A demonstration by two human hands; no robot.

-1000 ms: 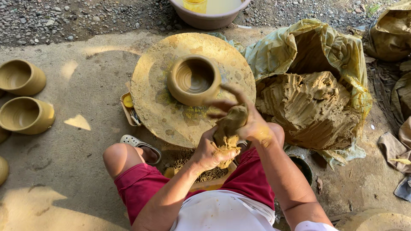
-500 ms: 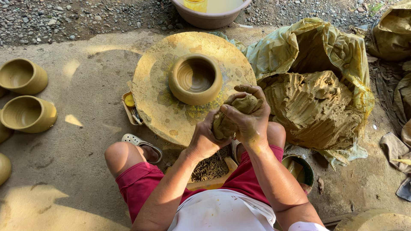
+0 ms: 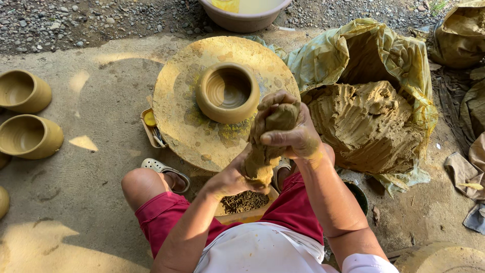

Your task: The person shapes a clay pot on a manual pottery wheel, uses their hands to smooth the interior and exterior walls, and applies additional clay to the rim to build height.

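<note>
Above wheel point(image 3: 202, 136), clay roll point(image 3: 268, 141) upright

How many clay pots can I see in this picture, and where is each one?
3 in full view: one pot on the wheel, two finished pots on the ground at far left. Below them, rounded shapes at the edge may be more.

The grey-brown round basin point(image 3: 245, 19) of pale liquid is cut off by the top edge, and the tan clay pots point(image 3: 4, 202) at the left edge show only in part. The elongated roll of brown clay point(image 3: 268, 146) is largely covered by the left hand point(image 3: 233, 178) and right hand point(image 3: 288, 129), so its full length cannot be told. The small yellow tray point(image 3: 149, 126) lies half under the round clay-smeared wheel point(image 3: 187, 126), its contents too small to identify.
</note>
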